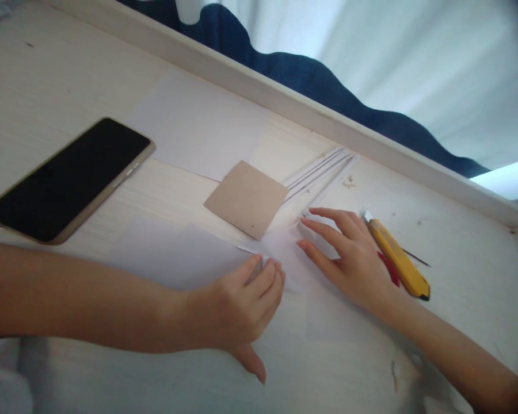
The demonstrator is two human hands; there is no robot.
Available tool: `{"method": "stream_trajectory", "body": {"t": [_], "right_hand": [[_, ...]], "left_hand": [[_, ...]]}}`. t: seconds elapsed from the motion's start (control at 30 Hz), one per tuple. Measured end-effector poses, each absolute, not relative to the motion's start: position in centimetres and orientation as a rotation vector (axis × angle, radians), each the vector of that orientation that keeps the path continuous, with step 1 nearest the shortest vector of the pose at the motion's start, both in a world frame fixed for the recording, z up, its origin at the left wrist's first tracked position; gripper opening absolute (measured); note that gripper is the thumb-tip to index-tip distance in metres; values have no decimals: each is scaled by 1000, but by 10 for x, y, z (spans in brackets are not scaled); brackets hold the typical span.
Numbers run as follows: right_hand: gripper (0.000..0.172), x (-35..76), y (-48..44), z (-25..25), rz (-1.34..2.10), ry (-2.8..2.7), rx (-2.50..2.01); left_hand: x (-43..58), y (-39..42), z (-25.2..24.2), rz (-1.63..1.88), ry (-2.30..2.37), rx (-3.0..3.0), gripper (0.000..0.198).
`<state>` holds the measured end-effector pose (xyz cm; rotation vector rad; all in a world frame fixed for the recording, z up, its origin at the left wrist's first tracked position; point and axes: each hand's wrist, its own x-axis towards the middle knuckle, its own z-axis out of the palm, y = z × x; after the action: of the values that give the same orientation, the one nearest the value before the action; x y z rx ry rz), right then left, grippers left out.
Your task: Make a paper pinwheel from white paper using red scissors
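Note:
My left hand (pixel 246 302) rests on a white sheet of paper (pixel 176 250). Its fingers are bent together over a narrow raised paper edge (pixel 247 249), while the thumb sticks out toward me; what lies under the fingertips is partly hidden. Spread fingers of my right hand (pixel 349 256) lie lightly on white paper (pixel 280 247) just to the right, gripping nothing. A square of brown cardboard (pixel 247 200) sits right beyond both hands. Thin white strips (pixel 315 172) stretch from the cardboard toward the table's back edge.
A yellow utility knife (pixel 399 259), blade showing, lies beside my right hand, with a red object (pixel 388 268) and a thin dark stick (pixel 416 257) partly beneath it. A phone (pixel 71 178) is at left. Another white sheet (pixel 194 123) lies near the raised ledge (pixel 285 95). Curtains hang behind.

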<state>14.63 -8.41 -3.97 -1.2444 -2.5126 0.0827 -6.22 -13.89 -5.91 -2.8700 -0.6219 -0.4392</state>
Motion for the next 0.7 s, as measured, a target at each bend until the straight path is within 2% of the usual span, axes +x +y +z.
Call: {"method": "stream_trajectory", "body": {"t": [0.13, 0.47, 0.7], "right_hand": [[28, 139, -82, -43, 53, -2507, -1267], [8, 136, -85, -41, 23, -2478, -1183], [19, 140, -99, -48, -239, -2489, -893]], "left_hand": [[-63, -140, -59, -420, -630, -2877, 91], [-63, -141, -60, -424, -639, -2871, 92], [-64, -138, -59, -415, -577, -2876, 93]]}}
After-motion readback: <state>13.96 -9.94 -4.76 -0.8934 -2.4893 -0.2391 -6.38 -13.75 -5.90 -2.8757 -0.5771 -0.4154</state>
